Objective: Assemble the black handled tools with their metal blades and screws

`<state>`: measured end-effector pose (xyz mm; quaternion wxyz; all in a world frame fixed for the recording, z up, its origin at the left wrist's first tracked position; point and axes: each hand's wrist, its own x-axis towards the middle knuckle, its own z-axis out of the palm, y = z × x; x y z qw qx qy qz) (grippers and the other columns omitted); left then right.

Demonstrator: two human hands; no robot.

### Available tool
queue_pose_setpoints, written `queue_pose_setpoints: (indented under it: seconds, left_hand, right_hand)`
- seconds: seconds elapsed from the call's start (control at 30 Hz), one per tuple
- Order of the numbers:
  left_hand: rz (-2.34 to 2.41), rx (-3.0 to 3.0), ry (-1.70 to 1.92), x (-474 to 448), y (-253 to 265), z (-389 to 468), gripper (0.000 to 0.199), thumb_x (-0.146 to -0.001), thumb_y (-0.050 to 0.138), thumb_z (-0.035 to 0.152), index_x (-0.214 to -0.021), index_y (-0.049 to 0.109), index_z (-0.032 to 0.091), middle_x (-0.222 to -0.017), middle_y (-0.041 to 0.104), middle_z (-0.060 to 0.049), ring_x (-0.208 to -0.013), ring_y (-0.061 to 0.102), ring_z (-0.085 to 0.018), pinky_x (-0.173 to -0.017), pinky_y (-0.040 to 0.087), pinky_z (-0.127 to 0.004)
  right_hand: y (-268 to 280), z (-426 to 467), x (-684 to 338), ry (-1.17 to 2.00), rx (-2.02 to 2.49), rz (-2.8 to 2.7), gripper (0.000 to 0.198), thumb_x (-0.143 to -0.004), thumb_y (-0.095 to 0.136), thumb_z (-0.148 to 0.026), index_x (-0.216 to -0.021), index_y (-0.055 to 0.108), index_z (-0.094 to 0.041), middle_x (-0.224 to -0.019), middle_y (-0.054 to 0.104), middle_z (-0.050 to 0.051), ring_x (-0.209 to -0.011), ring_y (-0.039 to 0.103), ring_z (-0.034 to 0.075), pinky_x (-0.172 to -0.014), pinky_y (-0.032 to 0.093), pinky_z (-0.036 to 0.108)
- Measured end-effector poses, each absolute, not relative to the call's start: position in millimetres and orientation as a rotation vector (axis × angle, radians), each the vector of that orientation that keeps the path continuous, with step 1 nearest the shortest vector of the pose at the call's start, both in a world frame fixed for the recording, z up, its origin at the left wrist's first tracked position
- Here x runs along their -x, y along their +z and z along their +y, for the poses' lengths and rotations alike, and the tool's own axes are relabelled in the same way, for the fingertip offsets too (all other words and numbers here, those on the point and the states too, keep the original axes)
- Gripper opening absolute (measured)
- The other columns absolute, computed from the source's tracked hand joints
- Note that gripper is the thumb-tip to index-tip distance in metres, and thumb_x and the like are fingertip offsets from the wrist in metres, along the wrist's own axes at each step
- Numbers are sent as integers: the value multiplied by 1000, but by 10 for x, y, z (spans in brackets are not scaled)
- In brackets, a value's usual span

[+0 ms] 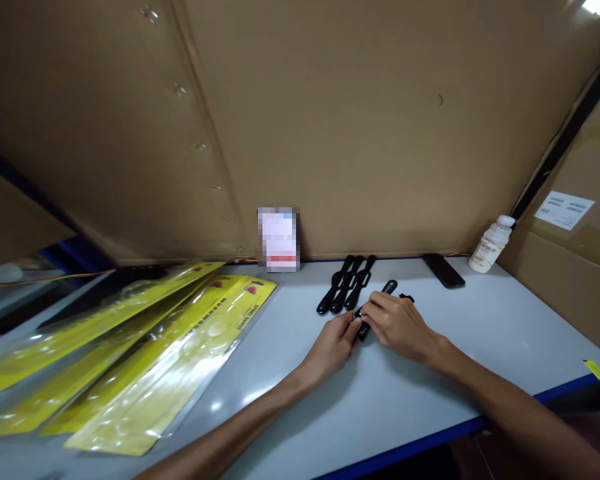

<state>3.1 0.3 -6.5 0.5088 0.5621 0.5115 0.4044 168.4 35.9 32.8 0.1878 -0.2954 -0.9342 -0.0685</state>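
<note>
A black spokeshave (389, 288) is between my two hands, low over the table, with one rounded handle sticking out past my fingers. My left hand (337, 339) is closed, thumb and fingers gripping its near part. My right hand (393, 321) is also closed, its fingers pinching near the middle of the same tool; what lies under the fingertips is hidden. Just beyond, three black spokeshaves (351, 283) lie side by side. A small black part (407, 297) shows beside my right hand, partly covered by it.
Yellow clear-fronted packages (180, 360) fan out on the left of the table (300, 427). A lit screen (279, 240), blurred out, leans on the cardboard wall (330, 133). A dark phone (444, 270) and a white bottle (491, 245) are at the back right, near a cardboard box (570, 280).
</note>
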Motion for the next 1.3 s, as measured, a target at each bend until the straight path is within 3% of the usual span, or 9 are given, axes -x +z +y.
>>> queue_pose_setpoints:
  seconds: [0.13,0.3,0.57,0.87,1.17,1.3]
  left_hand:
    - [1240,-1320,974,-32,-71,12,40,-83,56,58,-70,44,21,-48,44,8,-34,31,-6,-36,20,-21]
    - [1232,-1330,969,-24,-106,39,46,-80,56,64,-71,43,22,-49,42,9,-33,30,-5,-35,22,-21]
    - [1226,-1392,920,-32,-119,51,39,-87,48,58,-76,46,21,-49,41,9,-35,30,-7,-39,24,-22]
    - [1229,-1402,944,-66,-86,62,28,-92,47,41,-74,49,20,-49,44,5,-43,38,-11,-46,27,-24]
    - [1208,-1298,854,-49,16,41,26,-96,43,32,-74,48,19,-51,42,6,-44,39,-9,-47,30,-21]
    - [1197,-1245,814,-56,51,49,23,-97,40,26,-75,44,20,-54,43,7,-38,34,-7,-41,27,-20]
  right_hand:
    - [353,332,-1653,-397,822,-2674,20,-97,48,-13,-86,64,-16,-90,63,9,-84,54,20,-51,22,32]
    - [278,362,-1598,-365,796,-2705,22,-93,46,-4,-86,64,-16,-88,64,8,-81,54,19,-52,22,32]
    - [240,442,-1596,298,979,-2385,14,-90,55,-10,-79,58,-18,-79,65,1,-73,57,15,-67,36,28]
    - [203,459,-1607,827,1007,-2104,10,-85,57,-23,-76,59,-20,-67,66,0,-62,60,16,-61,41,28]
    - [152,474,-1654,345,1030,-2257,25,-96,50,-32,-73,51,-21,-71,59,1,-64,53,16,-61,36,29]
    - [71,443,-1654,-60,969,-2326,28,-100,43,-28,-74,47,-20,-73,56,2,-64,51,16,-62,33,29]
